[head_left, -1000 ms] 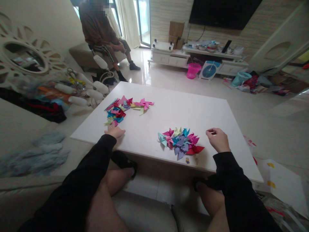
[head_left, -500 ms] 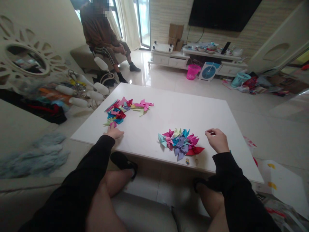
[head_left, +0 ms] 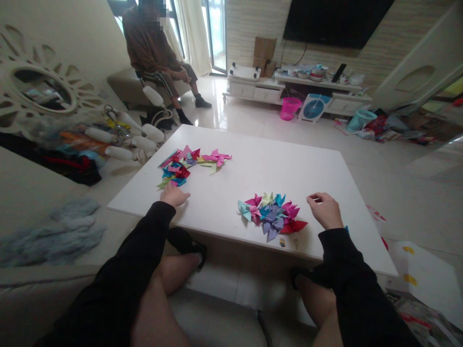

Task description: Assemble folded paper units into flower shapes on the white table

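1. Two groups of folded paper pieces lie on the white table (head_left: 289, 164); the left group (head_left: 177, 171) bends in an arc, running away from the near edge and then rightward to a pink piece (head_left: 218, 157).
2. The right group (head_left: 271, 212), near the front edge, has its long axis roughly left to right, its right end slightly nearer the edge; its red piece (head_left: 294, 226) points a tip rightward, its purple piece (head_left: 273, 224) one toward the edge.
3. The left hand (head_left: 174, 195) reaches forward, palm down, thumb spread rightward; its fingertips are at the left group's near end; whether they grip anything, I cannot tell.
4. The right hand (head_left: 324, 208) hangs right of the right group, apart from it; fingers loosely curled leftward, partly open, nothing visible in them.
5. The left fingers partly cover a pink piece; a small blue bit (head_left: 346, 228) peeks past the right cuff (head_left: 334, 235), mostly hidden; overlapping folds blur together.
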